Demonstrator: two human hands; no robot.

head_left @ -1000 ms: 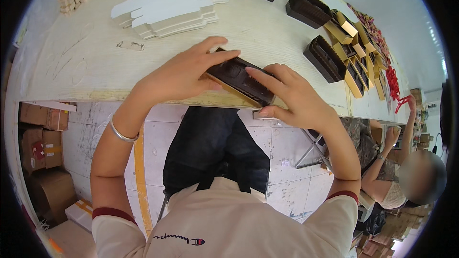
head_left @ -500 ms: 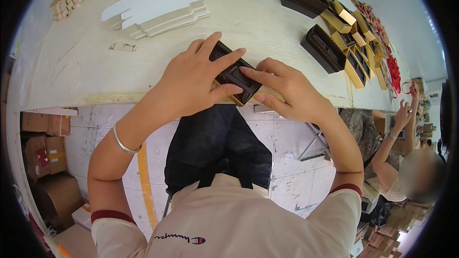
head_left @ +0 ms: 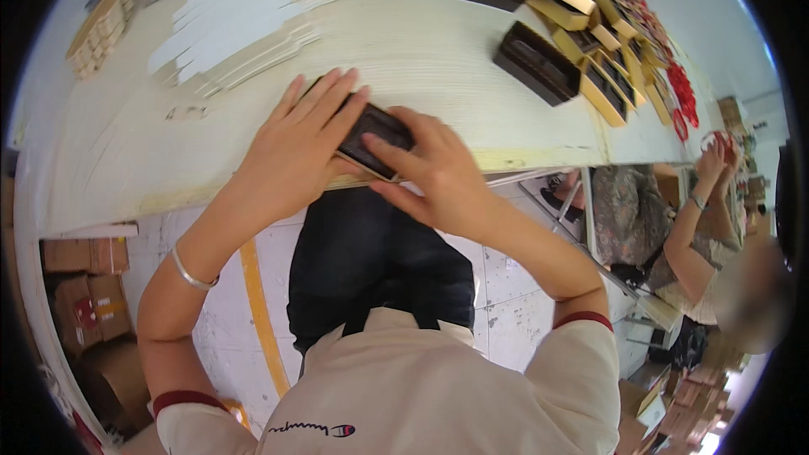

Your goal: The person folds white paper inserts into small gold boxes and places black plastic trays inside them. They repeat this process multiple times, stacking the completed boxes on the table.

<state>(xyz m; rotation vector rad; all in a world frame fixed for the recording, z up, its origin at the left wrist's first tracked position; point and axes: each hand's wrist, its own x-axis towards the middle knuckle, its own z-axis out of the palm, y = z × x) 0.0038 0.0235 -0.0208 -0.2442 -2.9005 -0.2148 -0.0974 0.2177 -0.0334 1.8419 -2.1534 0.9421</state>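
From afar, I judged the dark tray point(head_left: 383, 132) unfinished: my left hand point(head_left: 291, 147) clasped it, my right hand point(head_left: 442, 167) pinched its end; gold boxes point(head_left: 602, 103) well right of it looked already lined.

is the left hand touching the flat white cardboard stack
Apart. The head view plainly shows a strip of pale tabletop between the left hand and the flat white cardboard stack.

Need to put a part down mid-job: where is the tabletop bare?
Middle: bare table between the white cards and dark trays, beyond the held box. Left: a patch bordered by the white cards, left hand and front edge, bare except for a small mark. Crowded: far right, with dark trays, gold boxes and red ribbon.
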